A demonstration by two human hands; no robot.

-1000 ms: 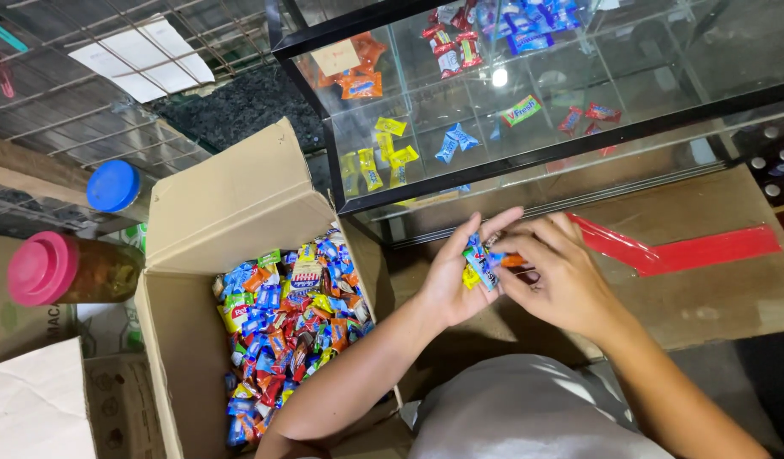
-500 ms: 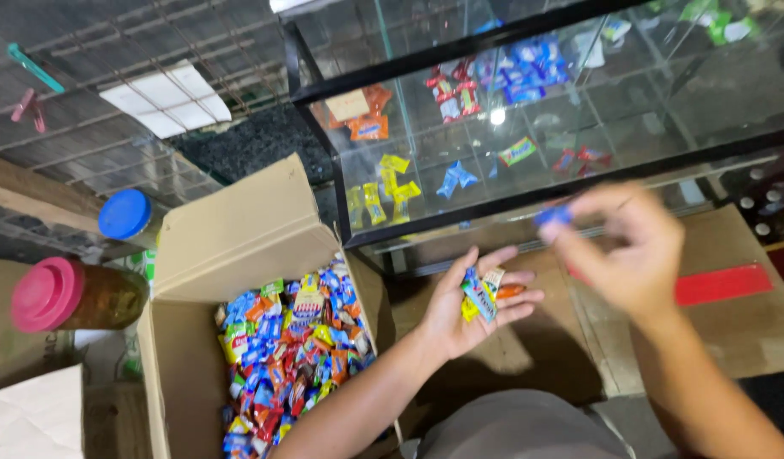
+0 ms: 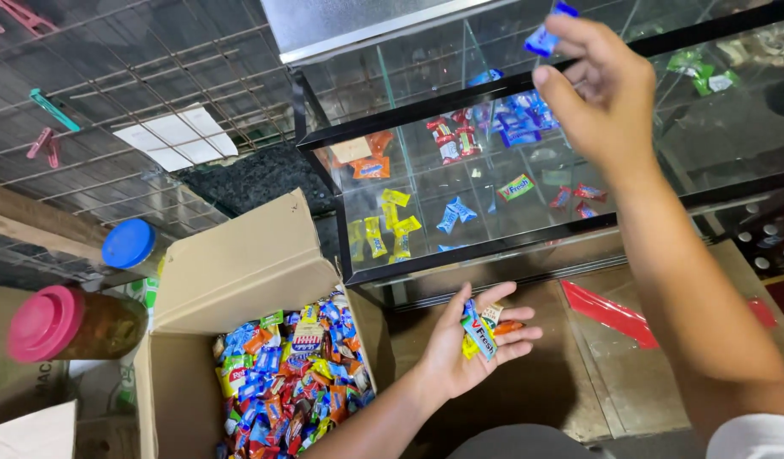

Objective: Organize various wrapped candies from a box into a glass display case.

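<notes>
My left hand (image 3: 468,344) lies palm up, cupping a small pile of wrapped candies (image 3: 483,327) in blue, yellow and orange. My right hand (image 3: 600,93) is raised high over the glass display case (image 3: 494,89) and pinches a blue wrapped candy (image 3: 543,38) between its fingertips. Below my left forearm stands an open cardboard box (image 3: 239,272) filled with several mixed wrapped candies (image 3: 290,382). Inside the case, candies lie sorted by colour: blue (image 3: 515,110), red (image 3: 455,136), yellow (image 3: 383,229), orange (image 3: 370,166).
A jar with a pink lid (image 3: 43,323) and one with a blue lid (image 3: 128,244) lie left of the box. A brown box (image 3: 579,374) with red tape (image 3: 608,313) sits under the case. A wire rack (image 3: 111,110) with clothespins fills the upper left.
My right hand took a blue candy from my left palm and rose up over the glass case. My left hand stayed put with the rest of the candies.
</notes>
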